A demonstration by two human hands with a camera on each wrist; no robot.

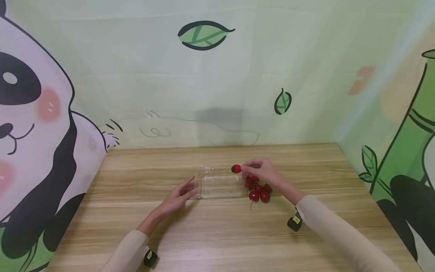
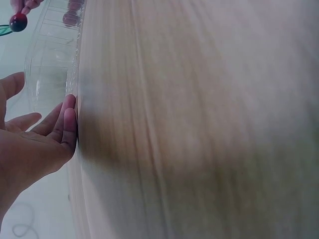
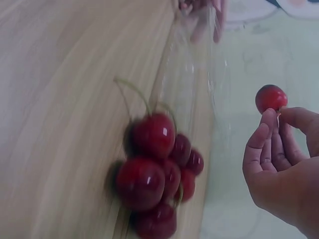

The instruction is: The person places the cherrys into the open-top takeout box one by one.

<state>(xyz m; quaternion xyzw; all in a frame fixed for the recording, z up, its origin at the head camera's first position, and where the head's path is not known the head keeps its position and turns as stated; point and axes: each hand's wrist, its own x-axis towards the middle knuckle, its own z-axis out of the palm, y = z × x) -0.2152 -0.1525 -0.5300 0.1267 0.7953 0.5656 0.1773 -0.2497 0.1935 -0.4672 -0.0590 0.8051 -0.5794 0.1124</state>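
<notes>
A clear plastic box [image 1: 222, 187] lies on the wooden table, its see-through walls catching the light. At its left end, the left hand [image 1: 179, 194] has its fingers spread against the wall; in the left wrist view that hand [image 2: 42, 134] looks relaxed, with fingertips by the box [image 2: 47, 59]. The right hand [image 1: 263, 170] pinches one red cherry [image 1: 236, 169] above the box's right part. In the right wrist view the pinched cherry [image 3: 270, 98] hangs from the thumb and fingertips. Several dark red cherries [image 3: 153, 134], some with stems, are bunched beside the box's right end.
The wooden table [image 1: 210, 234] runs back to a light green cloth backdrop [image 1: 153, 75] printed with a panda, leaves and bamboo. Small black devices [image 1: 294, 223] sit at both wrists.
</notes>
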